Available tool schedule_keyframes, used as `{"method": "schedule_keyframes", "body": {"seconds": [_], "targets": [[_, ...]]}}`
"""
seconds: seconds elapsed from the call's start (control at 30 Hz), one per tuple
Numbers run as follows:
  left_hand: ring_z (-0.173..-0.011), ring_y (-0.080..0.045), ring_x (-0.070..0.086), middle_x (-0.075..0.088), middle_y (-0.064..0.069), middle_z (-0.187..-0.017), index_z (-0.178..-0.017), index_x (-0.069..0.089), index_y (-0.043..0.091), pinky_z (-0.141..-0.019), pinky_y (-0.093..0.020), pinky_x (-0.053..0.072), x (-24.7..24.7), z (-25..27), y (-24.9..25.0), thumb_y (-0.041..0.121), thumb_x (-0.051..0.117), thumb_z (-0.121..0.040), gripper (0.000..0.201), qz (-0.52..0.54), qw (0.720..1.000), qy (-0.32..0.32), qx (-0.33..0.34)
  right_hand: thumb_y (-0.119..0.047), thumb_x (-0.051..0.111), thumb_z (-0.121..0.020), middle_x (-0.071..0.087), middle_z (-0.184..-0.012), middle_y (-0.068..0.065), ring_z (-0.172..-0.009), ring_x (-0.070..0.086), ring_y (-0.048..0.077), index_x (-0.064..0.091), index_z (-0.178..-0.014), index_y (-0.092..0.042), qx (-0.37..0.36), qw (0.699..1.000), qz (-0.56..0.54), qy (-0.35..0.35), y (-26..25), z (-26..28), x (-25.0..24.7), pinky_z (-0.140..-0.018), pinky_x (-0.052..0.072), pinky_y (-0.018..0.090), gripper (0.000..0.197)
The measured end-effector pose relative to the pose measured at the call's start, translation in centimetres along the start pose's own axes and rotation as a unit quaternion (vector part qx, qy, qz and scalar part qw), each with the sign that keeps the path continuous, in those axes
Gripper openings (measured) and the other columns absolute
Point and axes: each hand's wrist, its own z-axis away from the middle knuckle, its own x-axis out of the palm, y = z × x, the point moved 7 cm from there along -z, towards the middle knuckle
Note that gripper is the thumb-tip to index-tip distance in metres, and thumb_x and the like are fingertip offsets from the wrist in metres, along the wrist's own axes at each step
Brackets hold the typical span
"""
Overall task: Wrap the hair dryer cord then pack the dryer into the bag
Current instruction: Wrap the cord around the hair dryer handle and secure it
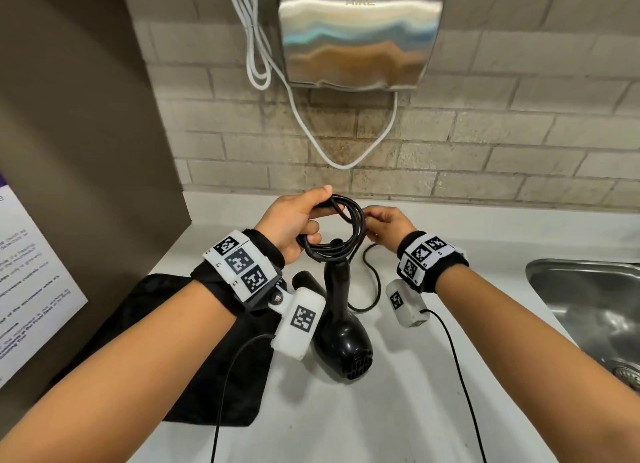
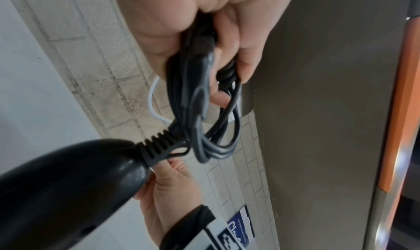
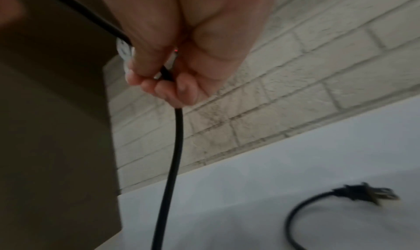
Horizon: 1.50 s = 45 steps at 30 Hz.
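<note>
A black hair dryer (image 1: 341, 327) rests on the white counter (image 1: 398, 410), handle pointing away from me. My left hand (image 1: 296, 225) grips a bundle of coiled black cord (image 1: 341, 227) just above the handle's end; the left wrist view shows the fingers (image 2: 229, 44) curled round the loops (image 2: 200, 96) near the ribbed strain relief (image 2: 156, 149). My right hand (image 1: 388, 225) pinches the free cord right of the coil, and the cord (image 3: 172, 155) hangs from its fingers (image 3: 159, 85). The plug (image 3: 363, 193) lies loose on the counter. A black bag (image 1: 166, 351) lies flat at the left, under my left forearm.
A steel sink (image 1: 595, 306) is set into the counter at the right. A metal hand dryer (image 1: 356, 36) with a white cable (image 1: 311, 133) hangs on the tiled wall ahead. A brown side panel (image 1: 86, 133) with a printed notice (image 1: 31, 282) closes off the left.
</note>
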Motion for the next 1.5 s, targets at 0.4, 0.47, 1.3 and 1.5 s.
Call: {"method": "schedule_keyframes", "body": {"seconds": [0.4, 0.47, 1.3, 1.5], "targets": [[-0.029, -0.004, 0.02, 0.067, 0.004, -0.063, -0.077, 0.057, 0.012, -0.036, -0.014, 0.023, -1.1, -0.4, 1.1, 0.014, 0.054, -0.091, 0.015, 0.0, 0.996, 0.039, 0.081, -0.004, 0.048, -0.092, 0.058, -0.062, -0.013, -0.053, 0.05, -0.005, 0.064, -0.103, -0.005, -0.062, 0.981, 0.111, -0.146, -5.2, 3.5, 2.3, -0.056, 0.04, 0.008, 0.019], [-0.03, -0.004, 0.02, 0.068, 0.004, -0.063, -0.075, 0.059, 0.014, -0.037, -0.015, 0.022, -1.0, -0.3, 1.1, 0.014, 0.056, -0.09, 0.015, -0.014, 0.996, 0.044, 0.076, -0.005, 0.05, -0.092, 0.069, -0.075, -0.005, -0.061, 0.052, -0.01, 0.066, -0.1, -0.002, -0.08, 0.982, 0.126, -0.112, -5.7, 2.9, 1.7, -0.07, 0.044, 0.01, 0.018], [-0.029, -0.003, 0.02, 0.057, 0.001, -0.08, -0.087, 0.06, 0.017, -0.036, -0.015, 0.023, -0.4, 0.6, 1.7, 0.02, 0.052, -0.093, 0.011, -0.134, 0.989, -0.026, 0.055, -0.033, 0.066, -0.07, 0.065, -0.058, -0.008, -0.06, 0.059, 0.024, 0.071, -0.064, -0.03, -0.286, 0.676, 0.676, 0.066, -15.4, 4.3, 1.6, -0.086, 0.048, 0.036, 0.009], [-0.03, -0.002, 0.021, 0.06, 0.005, -0.081, -0.107, 0.061, 0.008, -0.035, -0.015, 0.023, 0.4, 0.4, 1.6, 0.018, 0.052, -0.093, 0.019, -0.199, 0.977, -0.054, 0.057, -0.041, 0.065, -0.068, 0.06, -0.054, -0.014, -0.051, 0.055, 0.014, 0.069, -0.061, -0.036, -0.286, 0.654, 0.698, 0.06, -15.9, 5.0, 2.0, -0.066, 0.044, 0.02, 0.01]]}}
